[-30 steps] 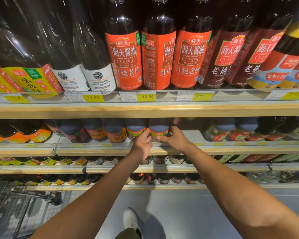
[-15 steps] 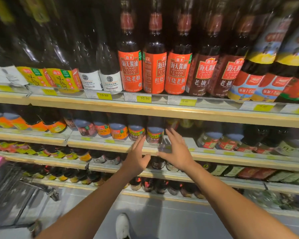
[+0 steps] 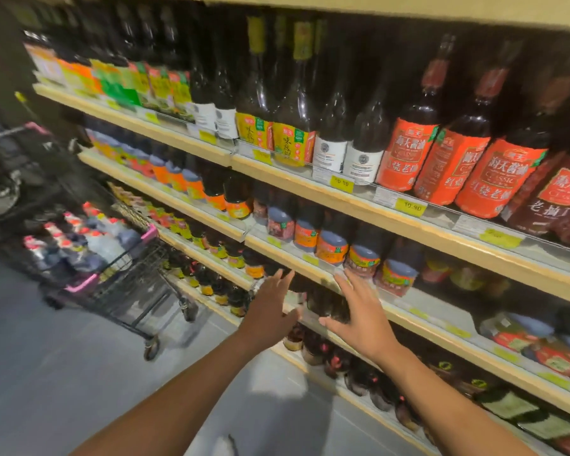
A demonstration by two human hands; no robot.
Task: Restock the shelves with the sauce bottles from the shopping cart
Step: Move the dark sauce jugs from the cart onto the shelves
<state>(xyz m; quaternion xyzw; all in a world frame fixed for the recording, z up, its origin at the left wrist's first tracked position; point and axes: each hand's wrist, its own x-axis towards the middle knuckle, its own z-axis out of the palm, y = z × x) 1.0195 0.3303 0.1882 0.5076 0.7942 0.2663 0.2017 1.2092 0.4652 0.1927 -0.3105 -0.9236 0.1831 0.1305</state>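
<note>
- Both hands have been drawn back from the second shelf (image 3: 448,240), where they were set on a front-row bottle a second ago; the left hand (image 3: 272,312) and the right hand (image 3: 359,315) are now held clear of that shelf's front edge, fingers spread, with nothing gripped in either.
- Since half a second ago the view has been swung leftward, so that the shopping cart (image 3: 119,274) is brought into sight at the left end of the shelving.
- The sauce bottles (image 3: 79,238) still to be shelved are seen packed upright in the cart's basket, red-capped, well apart from both hands.
- A placed bottle is judged to have been released and a return to the cart to be under way; with many bottles left in the basket, the task is judged far from finished.
- The blue-shouldered bottles (image 3: 362,258) are lined along the second shelf's front edge just beyond the fingertips; a gap is left open to the right of the row.
- Much is smeared by motion blur: cart labels cannot be read, and the bottle count cannot be told.
- The lower shelves are partly hidden by the forearms, and the right end of the shelving is cut off by the frame.
</note>
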